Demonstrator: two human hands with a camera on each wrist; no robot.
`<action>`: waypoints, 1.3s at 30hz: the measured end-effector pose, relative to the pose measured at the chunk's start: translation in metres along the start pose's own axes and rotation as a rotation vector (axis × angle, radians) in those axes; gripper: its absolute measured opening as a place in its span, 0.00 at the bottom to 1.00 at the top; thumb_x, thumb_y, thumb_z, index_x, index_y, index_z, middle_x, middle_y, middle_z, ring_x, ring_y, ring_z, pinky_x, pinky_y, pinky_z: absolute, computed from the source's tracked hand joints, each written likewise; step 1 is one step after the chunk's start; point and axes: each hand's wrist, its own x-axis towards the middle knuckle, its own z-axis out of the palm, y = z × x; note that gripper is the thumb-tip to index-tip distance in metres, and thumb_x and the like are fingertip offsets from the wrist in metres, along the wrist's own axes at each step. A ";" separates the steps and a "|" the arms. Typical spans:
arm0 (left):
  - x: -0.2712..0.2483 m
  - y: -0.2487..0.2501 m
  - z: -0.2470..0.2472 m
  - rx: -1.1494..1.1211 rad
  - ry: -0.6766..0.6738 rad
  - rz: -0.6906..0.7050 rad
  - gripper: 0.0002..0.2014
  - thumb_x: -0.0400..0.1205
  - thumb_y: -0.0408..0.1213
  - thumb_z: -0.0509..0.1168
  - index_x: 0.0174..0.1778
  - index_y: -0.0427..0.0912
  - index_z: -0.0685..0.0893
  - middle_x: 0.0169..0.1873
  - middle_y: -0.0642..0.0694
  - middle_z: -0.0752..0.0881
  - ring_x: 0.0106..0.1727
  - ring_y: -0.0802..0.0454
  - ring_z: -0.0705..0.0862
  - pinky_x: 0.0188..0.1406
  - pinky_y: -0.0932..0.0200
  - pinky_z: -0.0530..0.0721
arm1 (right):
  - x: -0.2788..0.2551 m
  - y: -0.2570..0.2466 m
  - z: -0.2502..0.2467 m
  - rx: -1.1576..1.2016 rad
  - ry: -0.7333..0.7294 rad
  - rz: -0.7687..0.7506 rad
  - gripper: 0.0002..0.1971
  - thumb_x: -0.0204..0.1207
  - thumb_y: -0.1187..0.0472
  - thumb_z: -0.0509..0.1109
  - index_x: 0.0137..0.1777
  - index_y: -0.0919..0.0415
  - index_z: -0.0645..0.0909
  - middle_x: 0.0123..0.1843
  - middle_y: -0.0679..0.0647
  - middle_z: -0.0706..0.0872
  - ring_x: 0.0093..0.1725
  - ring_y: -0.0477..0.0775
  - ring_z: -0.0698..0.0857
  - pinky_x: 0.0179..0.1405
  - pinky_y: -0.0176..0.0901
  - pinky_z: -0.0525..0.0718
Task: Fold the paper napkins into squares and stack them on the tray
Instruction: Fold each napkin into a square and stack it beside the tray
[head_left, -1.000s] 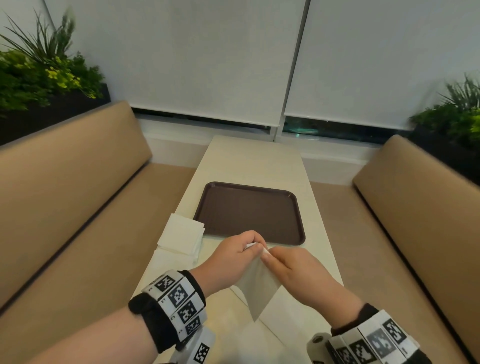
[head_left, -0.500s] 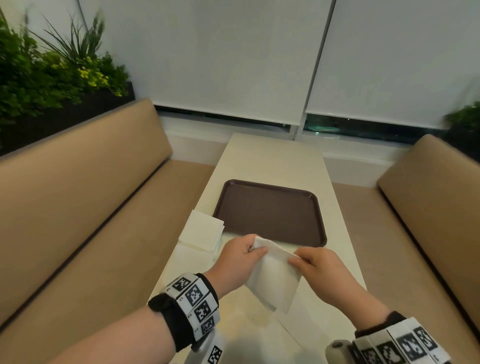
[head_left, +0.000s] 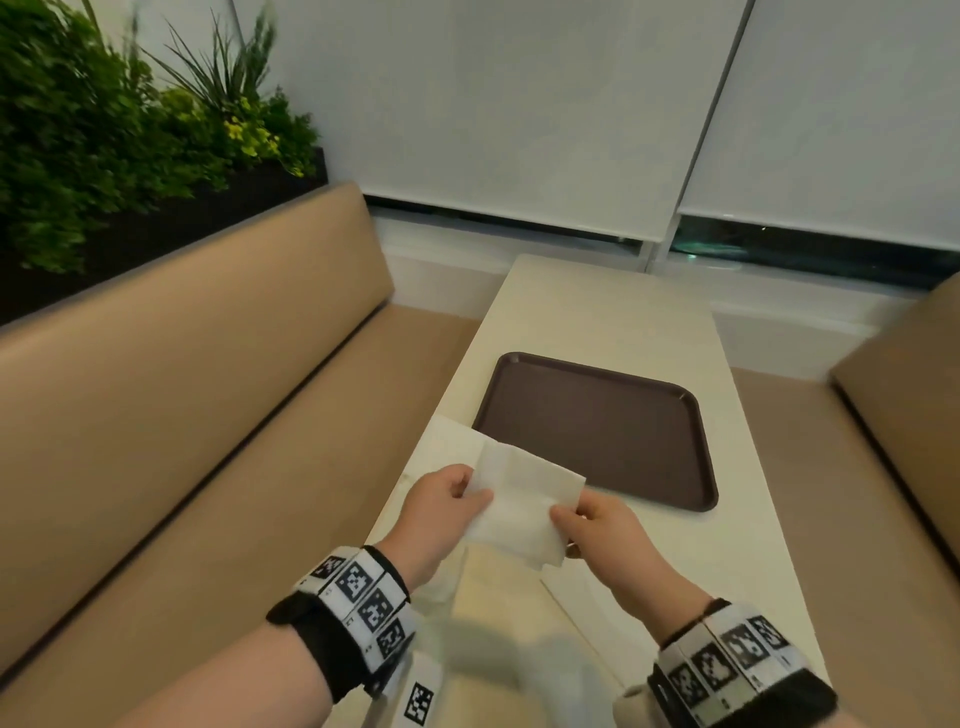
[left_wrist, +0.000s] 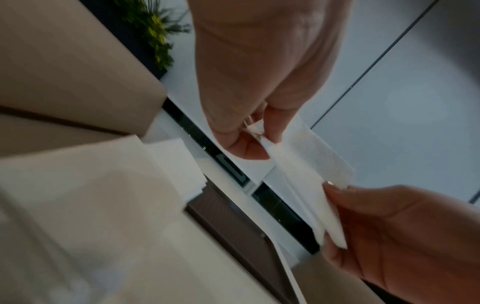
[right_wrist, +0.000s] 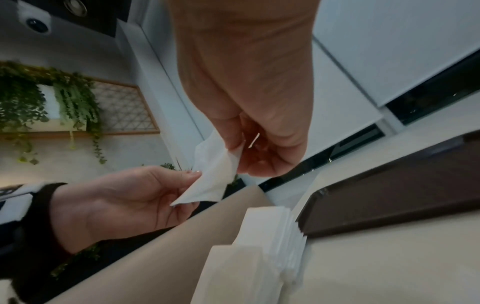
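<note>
A white paper napkin (head_left: 524, 501) (left_wrist: 306, 176) (right_wrist: 213, 174) hangs in the air between both hands, just short of the near edge of the brown tray (head_left: 597, 426). My left hand (head_left: 447, 499) (left_wrist: 249, 131) pinches its left edge. My right hand (head_left: 587, 519) (right_wrist: 244, 152) pinches its right edge. The napkin is spread partly open, with loose layers showing in the left wrist view. A stack of white napkins (head_left: 447, 441) (right_wrist: 270, 230) lies on the table left of the tray, partly hidden by the held napkin. The tray holds nothing.
The narrow cream table (head_left: 613, 312) runs away from me between two tan benches (head_left: 182, 415) (head_left: 904, 395). Planters with green plants (head_left: 104, 130) stand behind the left bench. Window blinds (head_left: 519, 104) close the far end.
My hands have drawn apart, spreading the napkin from a narrow hanging strip to a wider sheet. The head view has swung to the left.
</note>
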 end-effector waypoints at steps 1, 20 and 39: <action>0.004 -0.005 -0.009 0.020 0.016 -0.017 0.12 0.76 0.41 0.69 0.35 0.36 0.80 0.33 0.45 0.81 0.37 0.47 0.78 0.39 0.52 0.74 | 0.008 0.002 0.009 0.005 -0.020 0.018 0.09 0.79 0.67 0.63 0.46 0.64 0.86 0.48 0.63 0.90 0.41 0.55 0.85 0.42 0.52 0.85; 0.053 -0.089 -0.068 0.472 0.262 -0.242 0.06 0.79 0.33 0.69 0.41 0.45 0.78 0.32 0.52 0.76 0.37 0.54 0.76 0.34 0.62 0.72 | 0.079 0.045 0.116 -0.172 -0.052 0.158 0.20 0.74 0.60 0.72 0.59 0.53 0.65 0.46 0.57 0.86 0.41 0.53 0.87 0.33 0.37 0.80; 0.044 -0.098 -0.037 1.111 -0.168 0.268 0.23 0.87 0.44 0.58 0.79 0.50 0.67 0.84 0.50 0.53 0.85 0.53 0.43 0.81 0.58 0.42 | 0.077 0.052 0.116 -0.138 -0.097 0.182 0.22 0.75 0.65 0.72 0.60 0.54 0.63 0.47 0.57 0.84 0.30 0.50 0.86 0.26 0.34 0.81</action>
